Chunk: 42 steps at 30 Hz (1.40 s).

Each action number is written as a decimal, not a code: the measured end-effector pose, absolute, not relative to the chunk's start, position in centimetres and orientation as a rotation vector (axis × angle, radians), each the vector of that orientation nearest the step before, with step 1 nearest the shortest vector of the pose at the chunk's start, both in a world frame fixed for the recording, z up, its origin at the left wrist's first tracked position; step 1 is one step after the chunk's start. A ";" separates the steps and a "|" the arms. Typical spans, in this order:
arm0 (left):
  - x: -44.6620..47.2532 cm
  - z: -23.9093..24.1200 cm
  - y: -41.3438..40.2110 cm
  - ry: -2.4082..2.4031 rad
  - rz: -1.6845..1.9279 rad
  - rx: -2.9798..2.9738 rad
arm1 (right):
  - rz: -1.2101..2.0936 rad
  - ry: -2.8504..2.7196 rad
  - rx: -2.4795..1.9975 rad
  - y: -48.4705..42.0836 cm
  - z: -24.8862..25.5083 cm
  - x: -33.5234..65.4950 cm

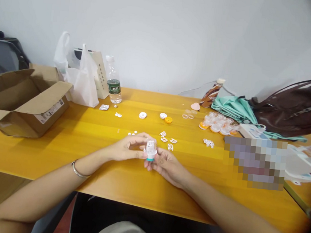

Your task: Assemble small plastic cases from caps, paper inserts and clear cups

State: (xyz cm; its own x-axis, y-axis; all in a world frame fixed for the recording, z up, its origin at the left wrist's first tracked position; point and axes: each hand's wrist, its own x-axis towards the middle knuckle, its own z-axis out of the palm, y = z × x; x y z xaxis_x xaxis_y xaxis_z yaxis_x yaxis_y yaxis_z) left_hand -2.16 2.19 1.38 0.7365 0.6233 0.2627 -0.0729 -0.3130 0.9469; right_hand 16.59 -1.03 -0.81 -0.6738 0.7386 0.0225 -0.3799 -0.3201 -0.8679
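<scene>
Yellow surface, glossy, set against a pale wall.

Item one: small domed container, clear top, white collar, teal base; at centre, between both hands near the front edge. Left hand: narrow grip, thumb and fingers holding the container's side. Right hand: narrow grip, fingertips about the collar and base. Whether the base touches the surface cannot be told. Probable fault: a slip or tilt, caused by smooth plastic and uneven fingertip pressure; the dome might also part from its collar if twisted askew.

Item two: white openwork pieces, four, loose, just beyond the right hand; likely to scatter if the knuckles sweep forward.

Item three: small white discs, beside the left fingers; thin, easily brushed away.

Item four: white cap and orange cap, farther back; a dropped container could roll into them.

Item five: clustered clear containers, orange bases, well to the right; liable to topple if the right forearm swings wide.
</scene>
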 end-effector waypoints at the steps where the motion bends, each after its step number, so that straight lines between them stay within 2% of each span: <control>1: -2.1 1.4 2.1 0.434 0.754 1.738 | 2.072 -1.185 -0.490 -1.1 -0.8 16.6; 8: -1.9 2.1 1.6 0.414 0.671 1.696 | 2.091 -1.205 -0.495 -1.4 -0.7 16.7; 21: -0.8 1.2 1.1 0.618 0.869 1.654 | 1.681 -1.348 -0.671 -1.1 -1.2 16.3; 31: -0.8 1.0 0.8 0.429 0.770 1.443 | 2.073 -1.124 -0.408 -1.8 -0.6 16.3; 35: -1.1 1.1 0.9 0.427 0.741 1.490 | 2.108 -1.080 -0.431 -1.6 -0.6 16.3; 42: -1.1 2.0 0.8 0.687 0.942 1.964 | 1.759 -1.313 -0.666 0.0 -0.3 16.8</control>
